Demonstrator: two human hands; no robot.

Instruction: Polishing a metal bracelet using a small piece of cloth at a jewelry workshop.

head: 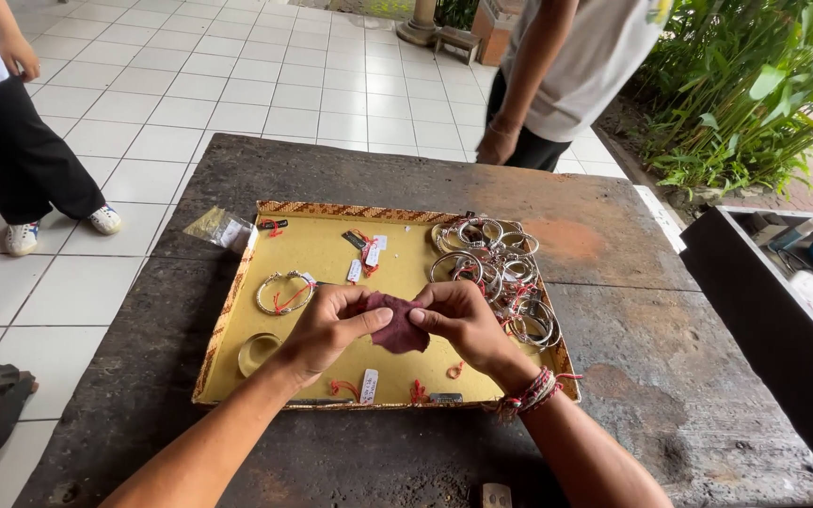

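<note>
While both hands pinch it, the items stand thus:
Cloth: dark maroon cloth, bunched between left hand and right hand, fingers clamped on it.
Tray: yellow tray beneath both hands.
Bangles: silver bangles heaped just beyond the right hand.
Single bangle: tagged bangle just beyond the left hand.

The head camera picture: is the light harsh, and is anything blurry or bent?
In the head view the daylight is soft, with no hard shadows on the yellow tray; the silver bangles carry small glints. The left hand, right hand and maroon cloth look sharp. The dark table edges splay with wide-angle distortion.
</note>
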